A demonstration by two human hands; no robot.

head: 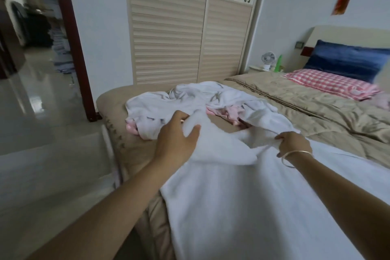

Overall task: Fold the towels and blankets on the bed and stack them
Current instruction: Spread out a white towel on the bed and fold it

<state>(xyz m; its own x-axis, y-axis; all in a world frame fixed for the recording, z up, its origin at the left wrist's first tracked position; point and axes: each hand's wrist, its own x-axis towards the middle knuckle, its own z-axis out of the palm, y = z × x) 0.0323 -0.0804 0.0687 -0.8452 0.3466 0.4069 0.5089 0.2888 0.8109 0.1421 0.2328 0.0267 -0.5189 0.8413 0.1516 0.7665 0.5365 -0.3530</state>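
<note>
A large white towel (242, 196) is spread across the near part of the bed, its far edge raised and bunched. My left hand (176, 137) grips that edge on the left, thumb on top of the cloth. My right hand (293, 141), with a bangle on the wrist, pinches the same edge on the right. Beyond my hands a crumpled heap of white cloth (190, 99) with grey marks lies on the bed, and a pink cloth (228, 113) shows underneath it.
The bed (306, 103) has a beige quilt, a pink checked pillow (331, 83) and a blue pillow (348, 59) at its head. A louvred wardrobe (190, 34) stands behind. A nightstand with a small fan (268, 59) is beside it. Shiny floor and an open doorway lie left.
</note>
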